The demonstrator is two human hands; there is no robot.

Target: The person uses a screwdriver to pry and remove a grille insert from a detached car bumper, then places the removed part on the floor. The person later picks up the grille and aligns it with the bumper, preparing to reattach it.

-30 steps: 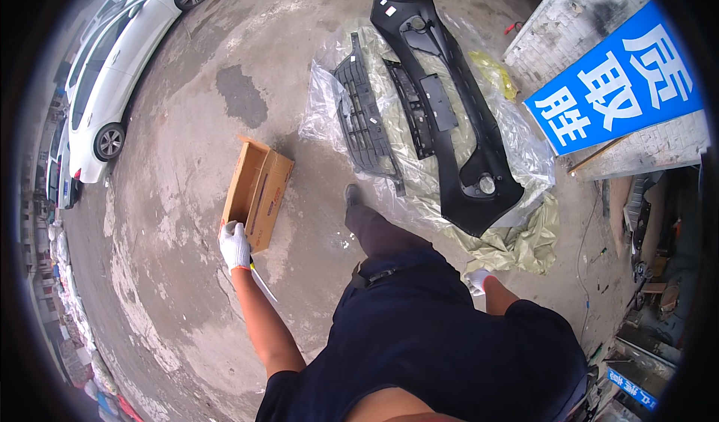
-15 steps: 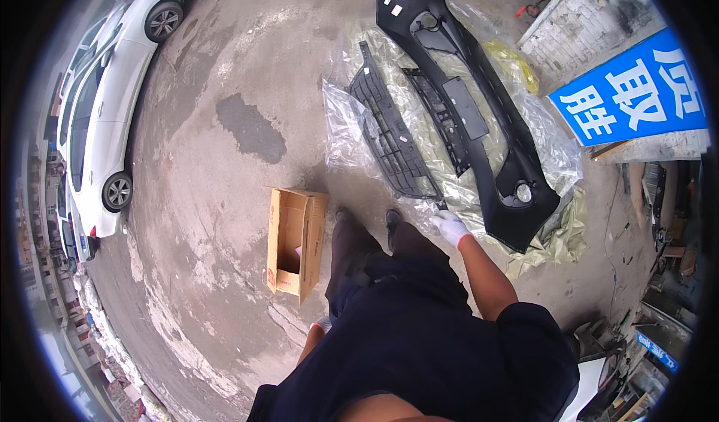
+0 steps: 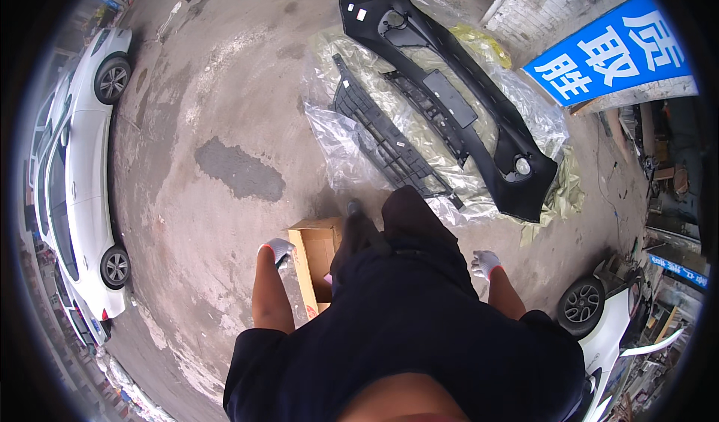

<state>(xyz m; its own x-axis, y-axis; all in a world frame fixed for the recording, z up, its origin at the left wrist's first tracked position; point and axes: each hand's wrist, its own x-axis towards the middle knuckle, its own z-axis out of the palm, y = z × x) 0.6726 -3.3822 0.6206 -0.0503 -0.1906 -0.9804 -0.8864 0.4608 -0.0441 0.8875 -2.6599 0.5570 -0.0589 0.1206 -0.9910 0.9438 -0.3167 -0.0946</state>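
My left hand (image 3: 279, 250), in a white and grey work glove, hangs just left of an open cardboard box (image 3: 298, 251). Its fingers look loosely apart; contact with the box I cannot make out. Out to my right, my gloved right hand (image 3: 486, 262) is open and holds nothing. Ahead on the ground lies a black car bumper cover (image 3: 490, 96). To its left are a black mesh grille panel (image 3: 382, 137) and a narrower black trim piece (image 3: 427, 107), all on crumpled clear plastic sheeting (image 3: 327, 134). My body covers part of the box.
A white car (image 3: 82, 175) is parked at the far left. On the right, a blue sign board (image 3: 599, 55) leans by a pale wall. A white vehicle with a dark wheel (image 3: 581, 307) and cluttered parts stand at lower right. A dark patch (image 3: 238, 171) marks the concrete.
My right hand has let go of the grille panel's near end and drawn back toward me. My left hand has come forward beside the box. The view has shifted, and one leg has moved.
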